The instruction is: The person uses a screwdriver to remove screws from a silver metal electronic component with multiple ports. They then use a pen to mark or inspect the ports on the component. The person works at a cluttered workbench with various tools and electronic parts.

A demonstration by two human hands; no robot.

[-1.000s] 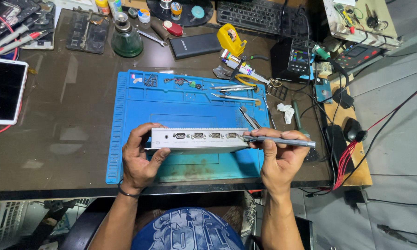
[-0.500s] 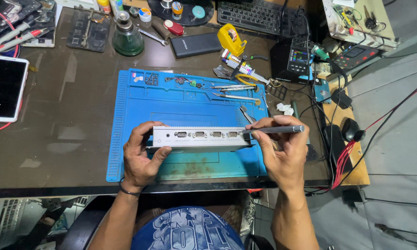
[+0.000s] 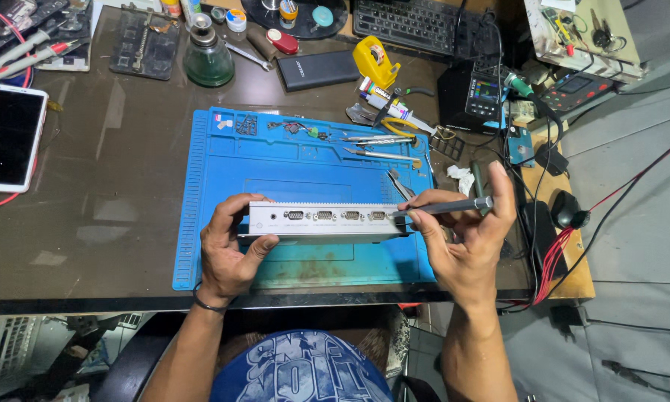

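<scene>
A long silver metal box [image 3: 327,220] with a row of port sockets on its near face stands on edge over the blue work mat [image 3: 223,171]. My left hand [image 3: 227,253] grips its left end from below, thumb on the front. My right hand [image 3: 469,238] holds a slim grey screwdriver [image 3: 447,207] level, its tip touching the box's right end. Tweezers [image 3: 380,155] lie on the mat behind the box.
A white tablet [image 3: 7,134] lies at the left edge. A green glass bottle [image 3: 208,56], a black power bank [image 3: 320,71], a yellow tape measure [image 3: 374,59], a keyboard [image 3: 424,22] and a small meter [image 3: 480,93] crowd the back. Cables and a mouse [image 3: 569,210] lie right.
The screwdriver has shifted up and tilted, its tip now at the box's right end. My right hand opened its outer fingers. The box and left hand stayed put.
</scene>
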